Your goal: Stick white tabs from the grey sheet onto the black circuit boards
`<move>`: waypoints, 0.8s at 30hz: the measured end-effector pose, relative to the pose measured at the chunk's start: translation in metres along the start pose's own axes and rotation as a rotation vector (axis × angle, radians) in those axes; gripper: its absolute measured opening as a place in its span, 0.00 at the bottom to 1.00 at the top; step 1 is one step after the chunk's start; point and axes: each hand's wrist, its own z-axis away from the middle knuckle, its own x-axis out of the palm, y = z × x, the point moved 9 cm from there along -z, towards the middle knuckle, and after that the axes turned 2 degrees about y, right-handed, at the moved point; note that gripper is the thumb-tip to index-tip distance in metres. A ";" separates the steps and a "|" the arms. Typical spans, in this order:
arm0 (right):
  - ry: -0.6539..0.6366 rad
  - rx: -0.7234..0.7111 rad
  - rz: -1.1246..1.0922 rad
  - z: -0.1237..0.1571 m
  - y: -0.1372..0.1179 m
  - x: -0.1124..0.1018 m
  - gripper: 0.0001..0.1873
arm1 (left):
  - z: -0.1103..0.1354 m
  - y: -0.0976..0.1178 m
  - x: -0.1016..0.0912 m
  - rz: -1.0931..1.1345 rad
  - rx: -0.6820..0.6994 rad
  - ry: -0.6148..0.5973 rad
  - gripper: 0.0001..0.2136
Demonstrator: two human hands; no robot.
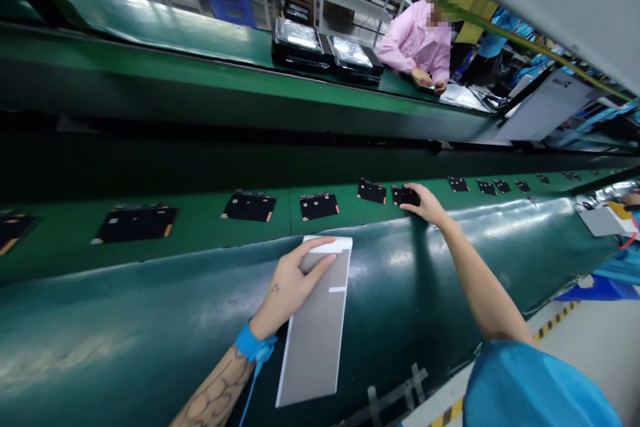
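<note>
My left hand (293, 280), with a blue strap at its wrist, lies over the top end of a long grey sheet with white edges (317, 347). Its index finger and thumb are bent onto the sheet near the white strip at the top; the other fingers are partly hidden. Further right, my right hand (425, 205) grips a flat black board (401, 195) by its right side, on the green belt. Just left of that board lies another black board (371, 191), and beyond it a similar board (319, 206).
More black boards lie along the green belt (200, 223) on both sides. Behind it, a raised shelf (200, 73) carries black trays with silvery packs (300, 37). A person in pink (415, 40) works across the line. Clear tape (395, 397) marks the near table edge.
</note>
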 end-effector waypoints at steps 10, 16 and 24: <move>-0.060 -0.190 -0.118 0.062 -0.160 0.032 0.38 | -0.004 -0.009 -0.011 0.070 -0.011 0.034 0.12; 0.080 -0.210 -0.218 0.085 -0.242 0.050 0.26 | 0.000 -0.014 -0.008 0.076 -0.033 0.014 0.12; 0.162 -0.045 -0.565 0.081 -0.255 0.053 0.10 | -0.001 -0.013 -0.004 0.142 -0.052 -0.047 0.13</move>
